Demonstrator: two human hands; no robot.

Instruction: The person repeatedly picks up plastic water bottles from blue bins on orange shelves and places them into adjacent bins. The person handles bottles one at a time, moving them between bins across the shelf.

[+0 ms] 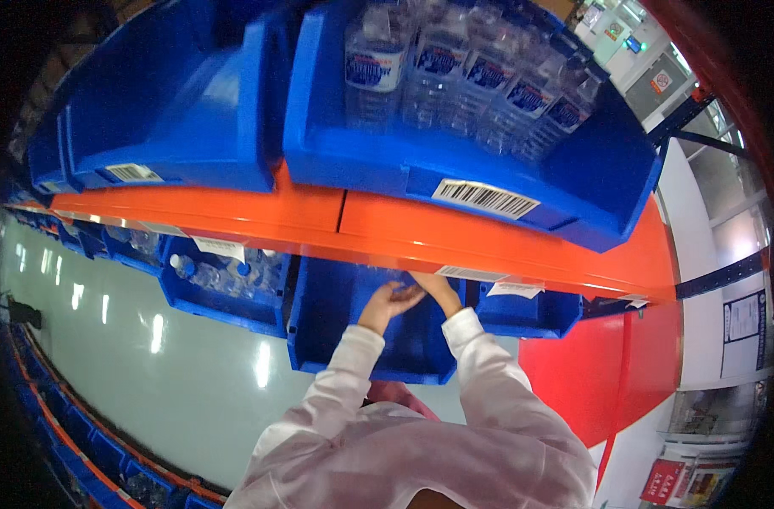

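Note:
Both my arms, in white sleeves, reach into a blue bin (414, 363) on the lower shelf, under the orange beam (387, 242). My left hand (390, 304) is over the bin with its fingers loosely curved and apart, and no item shows in it. Close to its fingertips is my right hand (436, 288). The beam covers that hand's fingers, so anything it holds is hidden. Something clear shows faintly at the back of this bin, too dim to name.
Above the beam, one blue bin (344, 161) holds several clear plastic bottles (442, 64); another bin (166, 140) stands beside it. A lower-left bin (226, 307) contains bottles with blue caps. To the right is another lower bin (531, 314). More shelving (73, 424) runs along the left.

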